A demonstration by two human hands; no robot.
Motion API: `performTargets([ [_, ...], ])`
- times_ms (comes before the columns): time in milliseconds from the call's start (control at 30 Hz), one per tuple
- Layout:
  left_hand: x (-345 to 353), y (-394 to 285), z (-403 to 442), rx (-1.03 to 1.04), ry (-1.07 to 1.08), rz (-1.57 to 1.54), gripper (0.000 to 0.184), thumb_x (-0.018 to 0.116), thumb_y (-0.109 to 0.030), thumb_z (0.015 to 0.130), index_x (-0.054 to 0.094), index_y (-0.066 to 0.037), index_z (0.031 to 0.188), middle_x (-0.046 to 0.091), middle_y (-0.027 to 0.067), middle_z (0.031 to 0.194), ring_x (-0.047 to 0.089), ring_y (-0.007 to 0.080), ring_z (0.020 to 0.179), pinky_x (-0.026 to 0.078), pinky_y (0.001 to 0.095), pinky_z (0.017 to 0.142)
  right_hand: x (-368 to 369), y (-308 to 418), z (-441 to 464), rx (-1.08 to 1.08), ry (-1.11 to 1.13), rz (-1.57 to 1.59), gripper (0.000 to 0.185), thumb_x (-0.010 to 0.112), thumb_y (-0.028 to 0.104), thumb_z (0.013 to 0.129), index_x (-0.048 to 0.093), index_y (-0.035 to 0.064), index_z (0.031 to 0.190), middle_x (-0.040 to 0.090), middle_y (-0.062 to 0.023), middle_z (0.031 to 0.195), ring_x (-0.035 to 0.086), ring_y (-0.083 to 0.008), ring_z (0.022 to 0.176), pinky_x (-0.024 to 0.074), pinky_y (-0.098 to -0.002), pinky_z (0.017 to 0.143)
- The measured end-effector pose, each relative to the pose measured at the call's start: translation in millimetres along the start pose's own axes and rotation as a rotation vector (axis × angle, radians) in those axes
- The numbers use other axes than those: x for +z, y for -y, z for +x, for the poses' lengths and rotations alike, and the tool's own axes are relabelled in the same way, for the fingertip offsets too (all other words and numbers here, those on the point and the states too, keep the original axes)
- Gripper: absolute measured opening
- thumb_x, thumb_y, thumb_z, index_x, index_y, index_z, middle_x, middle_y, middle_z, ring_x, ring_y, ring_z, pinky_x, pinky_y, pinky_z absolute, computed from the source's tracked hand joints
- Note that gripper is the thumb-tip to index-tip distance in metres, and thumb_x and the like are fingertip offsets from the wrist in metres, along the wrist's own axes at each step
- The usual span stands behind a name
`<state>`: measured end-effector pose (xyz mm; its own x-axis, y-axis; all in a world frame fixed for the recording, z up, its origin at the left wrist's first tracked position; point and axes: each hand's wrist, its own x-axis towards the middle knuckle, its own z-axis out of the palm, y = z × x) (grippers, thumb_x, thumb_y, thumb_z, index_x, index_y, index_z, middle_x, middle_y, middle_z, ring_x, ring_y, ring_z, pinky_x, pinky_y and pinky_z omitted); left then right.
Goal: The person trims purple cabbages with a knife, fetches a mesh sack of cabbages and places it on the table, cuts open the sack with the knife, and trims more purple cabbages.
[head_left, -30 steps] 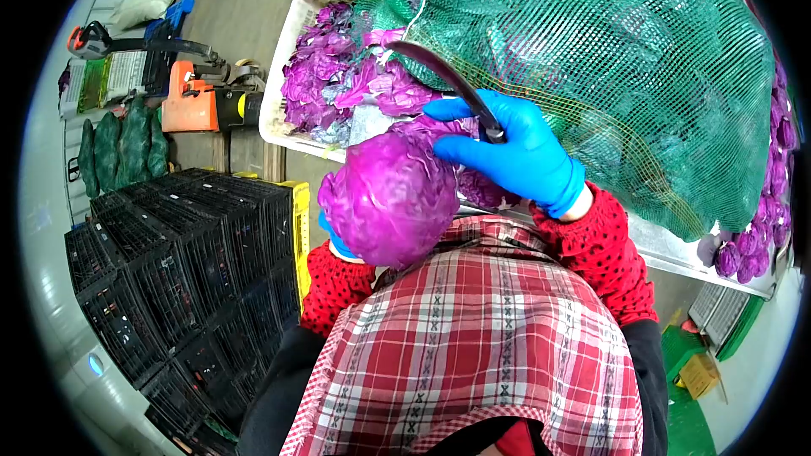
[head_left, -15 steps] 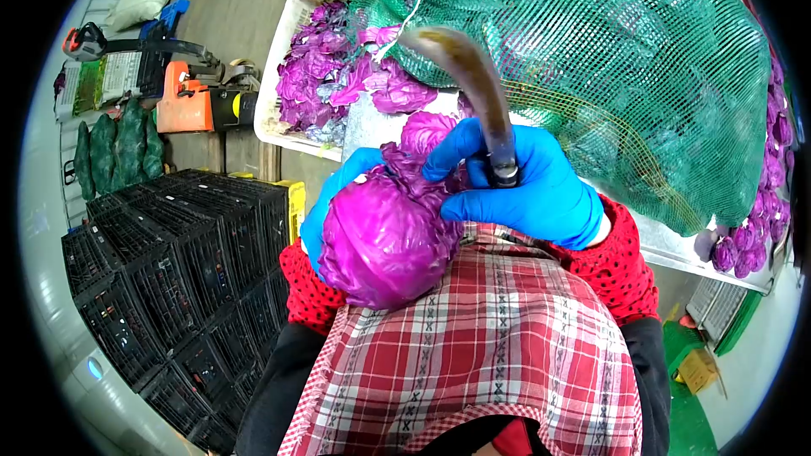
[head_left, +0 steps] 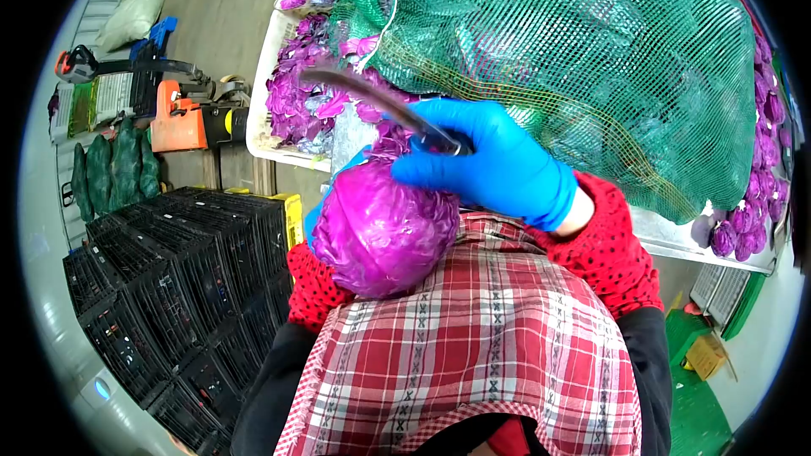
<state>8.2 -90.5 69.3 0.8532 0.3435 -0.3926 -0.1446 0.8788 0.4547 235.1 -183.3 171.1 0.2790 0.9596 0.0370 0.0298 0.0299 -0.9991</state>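
Two blue-gloved hands work at a purple cabbage (head_left: 384, 232), held close against the front of a red plaid apron (head_left: 473, 329). The right hand (head_left: 498, 160) grips a curved knife (head_left: 380, 100), its fingers closed around the handle, its thumb at the top of the cabbage near some ruffled leaves (head_left: 389, 142). The left hand (head_left: 313, 218) cradles the far left side of the head; most of its fingers are hidden, and how far they curl cannot be told.

Half a second ago the blade stood nearly upright — now it has swung over to the left, above the cabbage, and the right hand has shifted left with it. More of the left hand has slipped behind the head. The change suggests the knife hand is busy at the leafy top while the other steadies the load.

Beyond lie a green net bag (head_left: 574, 59) and a white crate (head_left: 260, 110) of loose purple leaves (head_left: 296, 93) — with stacked black crates (head_left: 194, 270) at left.
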Motion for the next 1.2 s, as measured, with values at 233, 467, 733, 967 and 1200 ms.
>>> performTargets([
  [233,44.8,-8.9,25.9,0.278,0.082,0.715,0.054,0.061,-0.027,0.092,0.042,-0.016,0.141,0.059,0.0100,0.128,0.055,0.0249,0.120,0.043,0.0423,0.103,-10.7,-7.2,-2.8,0.181,-0.121,0.436,0.053,0.070,0.013,0.087,0.051,0.0039,0.136,0.063,0.0007,0.103,0.056,-0.0056,0.083,0.0492,-0.0235,0.075],
  [467,82.2,-13.4,43.5,0.499,-0.103,1.005,0.066,0.064,-0.032,0.088,0.033,-0.011,0.142,0.052,0.0112,0.134,0.051,0.0252,0.123,0.043,0.0448,0.103,2.5,-17.8,-7.5,0.040,-0.213,0.416,0.067,0.076,-0.002,0.078,0.047,0.0005,0.137,0.058,-0.0051,0.124,0.056,-0.0115,0.106,0.0474,-0.0299,0.095],
  [733,127.4,-30.8,59.0,0.318,-0.042,-0.228,0.069,0.039,-0.056,0.096,0.035,-0.007,0.144,0.043,0.0171,0.142,0.045,0.0330,0.129,0.039,0.0476,0.107,-1.0,1.9,-10.4,0.029,-0.318,0.345,0.085,0.082,0.000,0.071,0.037,-0.0001,0.143,0.048,-0.0100,0.138,0.049,-0.0167,0.122,0.0421,-0.0329,0.103],
  [967,145.7,-29.5,49.1,0.698,0.053,0.510,0.101,0.085,-0.018,0.070,0.021,-0.003,0.146,0.038,0.0151,0.139,0.046,0.0287,0.126,0.043,0.0418,0.105,-10.1,7.7,-22.3,0.005,-0.326,0.647,0.091,0.079,0.006,0.070,0.030,0.0020,0.146,0.051,-0.0092,0.134,0.053,-0.0187,0.118,0.0425,-0.0350,0.102],
  [1200,135.4,-36.1,45.8,0.597,0.053,0.551,0.096,0.090,-0.009,0.059,0.034,0.001,0.137,0.053,0.0127,0.125,0.057,0.0245,0.113,0.050,0.0386,0.096,-18.7,-10.4,-39.2,0.220,-0.275,0.438,0.069,0.072,-0.001,0.073,0.047,0.0044,0.137,0.058,0.0037,0.080,0.051,-0.0036,0.064,0.0434,-0.0188,0.059],
])
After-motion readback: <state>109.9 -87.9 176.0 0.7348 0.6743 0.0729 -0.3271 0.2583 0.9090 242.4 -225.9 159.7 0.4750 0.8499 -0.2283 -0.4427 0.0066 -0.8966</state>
